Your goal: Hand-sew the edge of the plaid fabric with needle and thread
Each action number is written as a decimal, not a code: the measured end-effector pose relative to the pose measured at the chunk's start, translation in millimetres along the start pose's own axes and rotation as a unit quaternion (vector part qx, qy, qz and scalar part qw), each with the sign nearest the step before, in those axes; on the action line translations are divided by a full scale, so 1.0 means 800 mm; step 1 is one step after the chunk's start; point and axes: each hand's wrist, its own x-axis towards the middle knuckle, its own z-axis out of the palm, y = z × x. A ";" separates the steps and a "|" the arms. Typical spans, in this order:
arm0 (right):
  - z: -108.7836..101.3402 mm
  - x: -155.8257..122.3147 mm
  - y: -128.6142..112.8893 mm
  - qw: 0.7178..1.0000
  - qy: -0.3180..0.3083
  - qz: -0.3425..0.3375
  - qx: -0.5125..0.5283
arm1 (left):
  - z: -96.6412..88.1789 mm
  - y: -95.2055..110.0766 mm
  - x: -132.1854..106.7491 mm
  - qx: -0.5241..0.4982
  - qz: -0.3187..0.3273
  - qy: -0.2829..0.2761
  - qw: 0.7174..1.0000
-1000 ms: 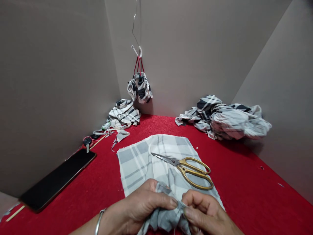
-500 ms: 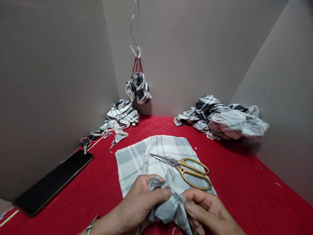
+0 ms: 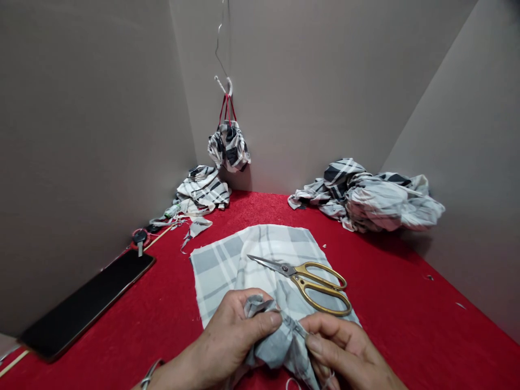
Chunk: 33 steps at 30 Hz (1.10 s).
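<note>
At the bottom centre my left hand (image 3: 227,338) and my right hand (image 3: 345,352) both pinch a bunched piece of grey plaid cloth (image 3: 280,344), fingers closed on it. Just beyond them a flat grey plaid cloth (image 3: 227,260) lies spread on the red surface (image 3: 385,281). On top of that flat cloth, gold-handled scissors (image 3: 309,281) lie with their blades pointing left. A metal bangle shows on my left wrist.
A dark phone (image 3: 85,303) lies at the left by the wall, with a key (image 3: 139,238) and thin sticks behind it. Plaid fabric heaps sit at the back left (image 3: 201,192) and back right (image 3: 374,197). A cloth bundle (image 3: 228,146) hangs from a hook in the corner.
My hands have drawn the bunched cloth slightly toward me and worked it between the fingers; the left thumb now lies over the top fold. Scissors and flat cloth stay put.
</note>
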 end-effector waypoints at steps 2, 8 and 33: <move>0.000 0.001 0.000 1.000 0.002 -0.002 -0.001 | -0.001 0.000 0.001 -0.002 0.002 0.000 1.000; 0.001 0.001 0.002 1.000 0.010 -0.001 0.007 | -0.001 -0.001 0.003 0.000 0.007 0.002 1.000; 0.006 -0.004 0.015 0.974 0.094 -0.091 -0.185 | -0.007 -0.012 -0.003 0.458 0.313 -0.015 0.832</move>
